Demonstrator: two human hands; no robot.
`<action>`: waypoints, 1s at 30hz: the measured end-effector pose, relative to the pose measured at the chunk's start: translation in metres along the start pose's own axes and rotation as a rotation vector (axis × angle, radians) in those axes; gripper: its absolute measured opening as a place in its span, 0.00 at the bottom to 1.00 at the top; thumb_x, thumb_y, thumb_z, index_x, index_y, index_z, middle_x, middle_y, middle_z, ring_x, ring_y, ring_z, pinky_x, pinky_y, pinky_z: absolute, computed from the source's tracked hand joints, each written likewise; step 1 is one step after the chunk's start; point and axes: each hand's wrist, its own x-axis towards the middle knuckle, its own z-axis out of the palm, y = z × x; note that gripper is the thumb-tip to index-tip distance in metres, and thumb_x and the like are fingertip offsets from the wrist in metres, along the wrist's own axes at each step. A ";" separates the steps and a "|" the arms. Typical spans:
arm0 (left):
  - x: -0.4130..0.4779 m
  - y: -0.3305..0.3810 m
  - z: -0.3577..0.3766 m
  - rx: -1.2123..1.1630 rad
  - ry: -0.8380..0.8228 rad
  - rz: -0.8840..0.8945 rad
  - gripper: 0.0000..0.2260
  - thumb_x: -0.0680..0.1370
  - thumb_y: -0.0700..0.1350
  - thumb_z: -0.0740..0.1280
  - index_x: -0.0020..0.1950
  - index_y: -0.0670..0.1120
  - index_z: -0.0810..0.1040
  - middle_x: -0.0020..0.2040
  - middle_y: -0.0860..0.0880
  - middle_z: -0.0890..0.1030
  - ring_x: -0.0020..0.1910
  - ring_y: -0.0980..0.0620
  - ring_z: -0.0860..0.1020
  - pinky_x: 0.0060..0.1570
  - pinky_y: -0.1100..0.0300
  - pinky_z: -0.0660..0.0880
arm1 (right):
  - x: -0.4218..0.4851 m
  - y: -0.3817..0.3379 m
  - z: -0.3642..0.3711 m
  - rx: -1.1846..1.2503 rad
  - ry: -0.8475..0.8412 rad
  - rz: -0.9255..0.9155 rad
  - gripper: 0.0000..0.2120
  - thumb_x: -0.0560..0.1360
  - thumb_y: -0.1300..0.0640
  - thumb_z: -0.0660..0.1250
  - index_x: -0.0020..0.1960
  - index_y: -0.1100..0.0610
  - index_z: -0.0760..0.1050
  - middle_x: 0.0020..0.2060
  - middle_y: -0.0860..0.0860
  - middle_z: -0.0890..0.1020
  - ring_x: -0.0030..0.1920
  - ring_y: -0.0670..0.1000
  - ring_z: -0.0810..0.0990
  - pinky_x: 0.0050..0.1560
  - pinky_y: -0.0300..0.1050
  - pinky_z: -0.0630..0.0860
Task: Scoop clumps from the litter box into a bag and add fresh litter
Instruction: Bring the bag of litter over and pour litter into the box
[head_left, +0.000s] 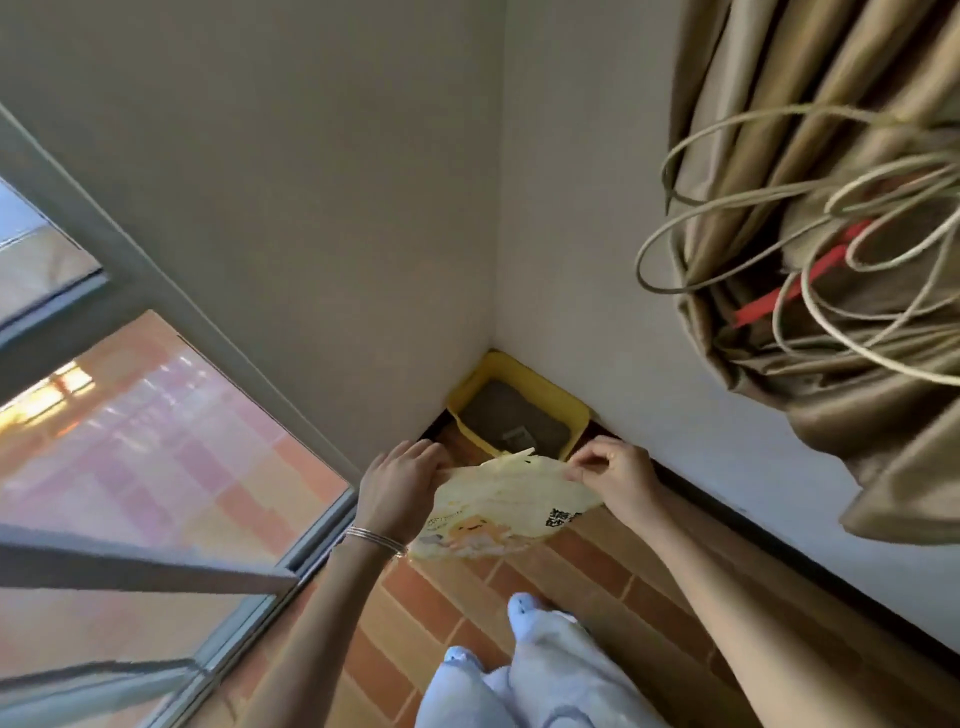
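A yellow litter box (558, 399) sits on the floor in the corner where two walls meet, with grey litter (511, 420) inside. I hold a pale yellow printed litter bag (498, 512) in the air between me and the box. My left hand (400, 483) grips the bag's top left edge. My right hand (615, 475) pinches its top right corner. The bag's top edge hides the box's near rim. No scoop is visible.
The floor is orange brick-pattern tile (571, 577). A glass door with a grey frame (171, 291) runs along the left. A tan curtain (831, 312) bundled with looped cables (779, 197) hangs at the upper right. My legs in pale trousers (519, 670) are below.
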 end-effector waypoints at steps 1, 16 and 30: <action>0.007 -0.005 0.000 0.001 -0.008 0.008 0.04 0.77 0.46 0.65 0.43 0.49 0.77 0.41 0.53 0.79 0.43 0.49 0.77 0.40 0.55 0.71 | 0.004 0.000 0.003 0.009 0.012 0.020 0.09 0.63 0.67 0.76 0.31 0.57 0.79 0.31 0.50 0.80 0.34 0.50 0.79 0.40 0.47 0.76; 0.098 -0.050 -0.006 -0.007 -0.087 -0.013 0.05 0.78 0.47 0.63 0.46 0.50 0.78 0.43 0.53 0.79 0.45 0.51 0.76 0.39 0.60 0.64 | 0.097 -0.008 0.023 -0.069 0.009 0.011 0.06 0.64 0.59 0.77 0.35 0.60 0.81 0.33 0.50 0.82 0.36 0.47 0.78 0.37 0.34 0.70; 0.178 -0.114 -0.002 -0.070 -0.273 0.119 0.04 0.77 0.43 0.65 0.49 0.48 0.79 0.46 0.48 0.79 0.48 0.47 0.76 0.46 0.56 0.69 | 0.131 -0.018 0.075 -0.051 0.117 0.208 0.09 0.64 0.58 0.76 0.31 0.50 0.77 0.31 0.42 0.78 0.35 0.42 0.76 0.38 0.40 0.70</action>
